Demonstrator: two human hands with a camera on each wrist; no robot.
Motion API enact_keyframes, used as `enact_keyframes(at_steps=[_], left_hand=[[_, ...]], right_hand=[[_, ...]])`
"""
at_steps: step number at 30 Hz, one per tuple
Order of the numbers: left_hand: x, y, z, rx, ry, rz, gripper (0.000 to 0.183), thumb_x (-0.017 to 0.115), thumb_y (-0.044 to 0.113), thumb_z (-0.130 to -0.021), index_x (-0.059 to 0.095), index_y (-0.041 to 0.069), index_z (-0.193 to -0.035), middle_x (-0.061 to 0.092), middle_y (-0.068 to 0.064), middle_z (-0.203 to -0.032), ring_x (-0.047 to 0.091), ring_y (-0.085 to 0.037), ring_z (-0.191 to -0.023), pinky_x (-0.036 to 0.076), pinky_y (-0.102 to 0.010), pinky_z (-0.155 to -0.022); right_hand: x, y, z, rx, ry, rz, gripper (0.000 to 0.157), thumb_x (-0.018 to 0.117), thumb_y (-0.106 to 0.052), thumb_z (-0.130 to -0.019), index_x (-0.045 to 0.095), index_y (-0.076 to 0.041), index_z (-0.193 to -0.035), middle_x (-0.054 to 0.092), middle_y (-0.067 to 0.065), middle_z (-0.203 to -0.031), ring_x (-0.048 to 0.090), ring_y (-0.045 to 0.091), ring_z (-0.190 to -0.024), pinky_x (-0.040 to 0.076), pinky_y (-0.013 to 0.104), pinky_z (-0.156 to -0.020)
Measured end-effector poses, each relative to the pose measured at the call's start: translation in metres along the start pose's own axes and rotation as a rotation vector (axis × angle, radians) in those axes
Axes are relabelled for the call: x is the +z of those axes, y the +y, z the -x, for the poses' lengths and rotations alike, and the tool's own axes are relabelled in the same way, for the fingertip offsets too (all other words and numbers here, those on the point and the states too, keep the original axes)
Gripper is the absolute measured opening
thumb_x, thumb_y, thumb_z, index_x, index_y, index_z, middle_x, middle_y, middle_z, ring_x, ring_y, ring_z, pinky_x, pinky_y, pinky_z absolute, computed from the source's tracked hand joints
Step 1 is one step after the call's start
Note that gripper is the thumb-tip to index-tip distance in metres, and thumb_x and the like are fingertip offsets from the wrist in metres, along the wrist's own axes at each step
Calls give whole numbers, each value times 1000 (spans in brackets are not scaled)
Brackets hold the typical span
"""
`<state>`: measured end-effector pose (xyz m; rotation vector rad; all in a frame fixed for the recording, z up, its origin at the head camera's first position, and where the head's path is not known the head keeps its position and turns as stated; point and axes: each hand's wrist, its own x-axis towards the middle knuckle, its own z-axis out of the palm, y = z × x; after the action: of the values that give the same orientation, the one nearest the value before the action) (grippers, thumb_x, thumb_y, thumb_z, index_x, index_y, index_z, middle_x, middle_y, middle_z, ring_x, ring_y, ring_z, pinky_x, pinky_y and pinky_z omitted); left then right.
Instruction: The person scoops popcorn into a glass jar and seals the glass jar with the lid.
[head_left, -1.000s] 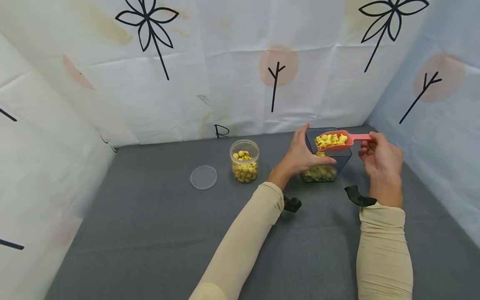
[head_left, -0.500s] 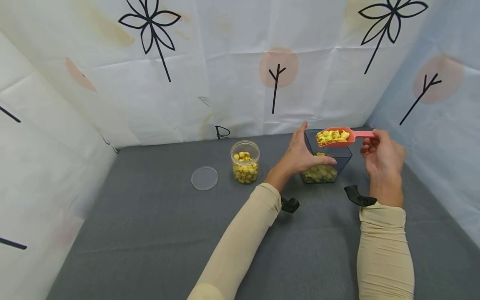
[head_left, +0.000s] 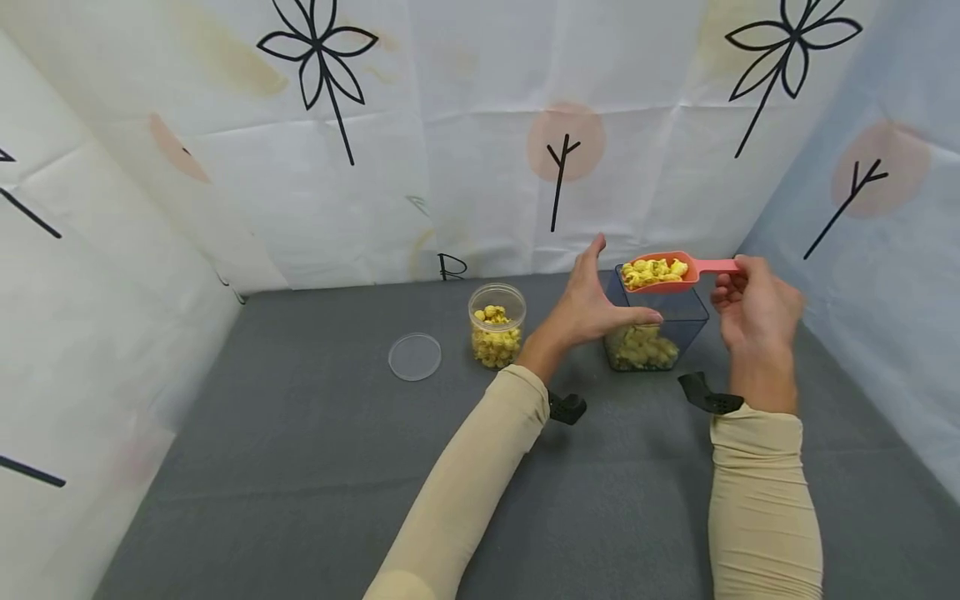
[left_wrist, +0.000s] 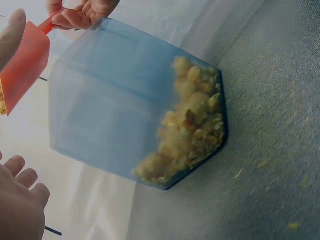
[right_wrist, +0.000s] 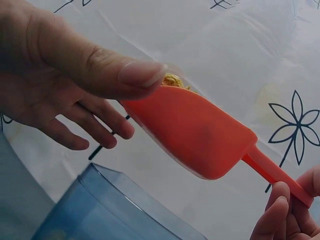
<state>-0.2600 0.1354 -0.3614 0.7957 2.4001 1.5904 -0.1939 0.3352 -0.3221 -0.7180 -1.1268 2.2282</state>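
My right hand point(head_left: 761, 308) pinches the handle of a coral-red scoop point(head_left: 670, 287) between thumb and fingers. Yellow popcorn point(head_left: 652, 272) fills the scoop, which is held roughly level above the rim of a clear bluish plastic box point(head_left: 692, 335). Inside the box, more popcorn point(head_left: 642, 348) covers the bottom. My left hand point(head_left: 583, 307) is raised at the box's left, thumb and fingers spread and holding nothing. In the left wrist view a gap shows between its fingers point(left_wrist: 26, 177) and the box wall point(left_wrist: 100, 110). The right wrist view shows the scoop's red underside point(right_wrist: 195, 135).
A clear round jar point(head_left: 497, 327) of popcorn stands uncovered left of my left hand. Its likely lid, a clear disc point(head_left: 415, 357), lies flat on the grey cloth point(head_left: 322, 442). Patterned white fabric walls point(head_left: 480, 192) enclose the back and sides.
My left hand has shifted slightly left and up, away from the box. The loaded scoop rose a little, then moved slightly left over the box. The head view has also shifted slightly.
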Motion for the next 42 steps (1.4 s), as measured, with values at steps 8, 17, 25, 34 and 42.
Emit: enact_keyframes(at_steps=[8, 17, 25, 34, 42], left_hand=[[-20, 3, 8, 45, 18, -17, 128, 91, 48, -73, -1, 40, -163, 15, 11, -170, 22, -17, -158, 37, -53, -120], [-47, 12, 19, 80, 83, -32, 128, 91, 46, -73, 2, 36, -164, 15, 12, -169, 21, -16, -158, 35, -52, -122], [-67, 11, 29, 67, 130, -56, 128, 92, 47, -72, 3, 35, -164, 16, 10, -169, 23, -15, -156, 35, -51, -122], [-87, 0, 43, 82, 211, -28, 126, 93, 46, -71, 7, 38, -163, 21, 14, -167, 24, -12, -156, 34, -51, -122], [-104, -13, 54, 85, 266, -52, 124, 92, 48, -71, 10, 41, -162, 24, 15, -166, 26, -10, -154, 35, -52, -121]], right_hand=[[16, 9, 9, -30, -68, -6, 14, 69, -14, -97, 71, 1, -97, 64, 5, -76, 54, 15, -67, 47, 21, -56], [41, 18, 17, -34, -149, -37, 14, 66, -10, -98, 69, 3, -94, 63, 6, -71, 55, 15, -63, 47, 22, -55], [56, 29, 24, -10, -210, -72, 13, 67, -10, -97, 67, 3, -96, 62, 7, -74, 55, 16, -65, 47, 22, -55], [75, 43, 36, -1, -243, -62, 14, 64, -10, -98, 68, 4, -98, 61, 7, -73, 55, 15, -65, 48, 21, -56], [87, 56, 44, 6, -257, -43, 15, 65, -12, -99, 69, 2, -93, 61, 7, -74, 55, 15, -64, 49, 21, -56]])
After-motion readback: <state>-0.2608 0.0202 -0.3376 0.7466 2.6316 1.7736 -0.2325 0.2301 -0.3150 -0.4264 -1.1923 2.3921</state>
